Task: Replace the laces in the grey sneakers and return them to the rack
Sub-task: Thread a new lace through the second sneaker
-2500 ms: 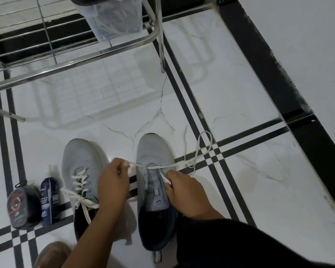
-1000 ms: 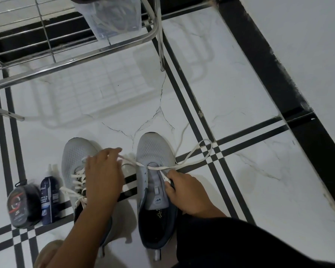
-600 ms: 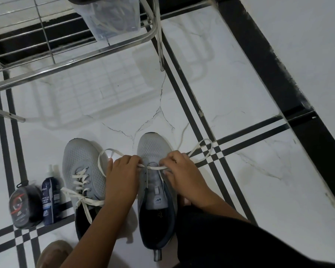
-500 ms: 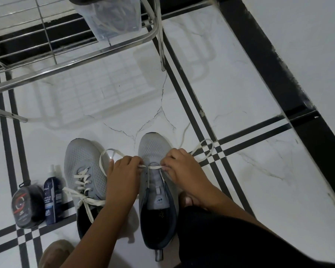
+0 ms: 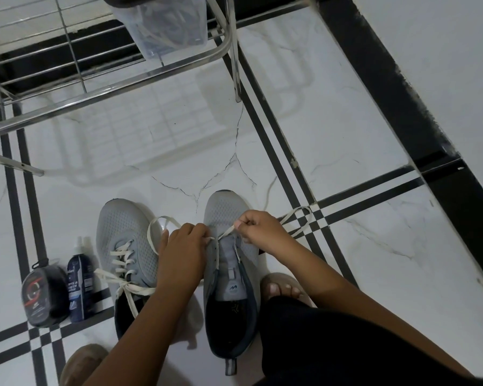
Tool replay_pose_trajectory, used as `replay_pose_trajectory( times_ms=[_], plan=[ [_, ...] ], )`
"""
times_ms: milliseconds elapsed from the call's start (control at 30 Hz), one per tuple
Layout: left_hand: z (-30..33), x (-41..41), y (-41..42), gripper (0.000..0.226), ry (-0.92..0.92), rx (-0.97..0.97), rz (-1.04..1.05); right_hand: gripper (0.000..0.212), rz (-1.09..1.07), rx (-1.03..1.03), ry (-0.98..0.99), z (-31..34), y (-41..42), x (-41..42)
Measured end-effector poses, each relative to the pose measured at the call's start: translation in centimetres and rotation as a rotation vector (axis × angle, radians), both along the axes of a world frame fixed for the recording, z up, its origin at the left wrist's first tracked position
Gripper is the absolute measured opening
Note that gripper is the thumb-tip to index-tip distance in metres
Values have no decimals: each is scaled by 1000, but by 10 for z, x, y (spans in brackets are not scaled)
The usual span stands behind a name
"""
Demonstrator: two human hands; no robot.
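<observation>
Two grey sneakers stand side by side on the tiled floor. The left sneaker [image 5: 126, 240] is laced and tied with a cream lace. The right sneaker [image 5: 229, 263] has a cream lace [image 5: 296, 218] through its lowest eyelets only. My left hand [image 5: 183, 254] pinches the lace's left end, which loops over the left shoe's toe. My right hand [image 5: 258, 228] pinches the right end just above the eyelets; the loose remainder trails right across the floor.
A metal wire shoe rack [image 5: 109, 59] stands ahead, with a clear plastic box of laces [image 5: 168, 26] on it. A black round tin [image 5: 45, 296] and a dark spray bottle [image 5: 80, 277] stand left of the shoes. A wall [image 5: 444, 51] runs along the right.
My right hand left the shoe's tongue and took hold of the lace's right end. My left hand came back in from the left; both hands now meet over the lowest eyelets.
</observation>
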State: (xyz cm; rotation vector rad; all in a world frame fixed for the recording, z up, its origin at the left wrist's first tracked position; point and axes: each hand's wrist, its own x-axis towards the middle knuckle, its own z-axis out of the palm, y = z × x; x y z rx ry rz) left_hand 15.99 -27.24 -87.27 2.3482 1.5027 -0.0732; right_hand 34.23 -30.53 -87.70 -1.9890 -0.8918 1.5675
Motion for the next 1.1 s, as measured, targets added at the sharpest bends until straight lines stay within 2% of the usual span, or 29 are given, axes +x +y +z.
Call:
replay_pose_trajectory(
  times_ms=[233, 367, 467, 500, 533, 667, 867, 1100],
  plan=[
    [4, 1, 0, 12, 24, -76, 34, 5, 16, 103, -50, -6, -8, 9],
    [5, 3, 1, 17, -2, -149, 91, 11, 42, 180, -121, -6, -20, 8],
    [4, 4, 2, 15, -16, -185, 140, 24, 129, 330, -514, 0, -37, -4],
    [4, 4, 2, 14, -28, -183, 144, 28, 170, 365, -609, 5, -43, -10],
    [4, 4, 3, 13, -41, -189, 150, 31, 207, 370, -621, 11, -49, -15],
    [2, 1, 6, 14, -131, -310, 275, 29, 216, 211, -387, 17, -62, -26],
    [0, -2, 8, 16, -239, -442, 493, 18, 175, 216, -351, 13, -58, -23],
    [1, 0, 4, 16, -192, -400, 496, 16, 131, 178, -306, 8, -59, -21]
  ],
)
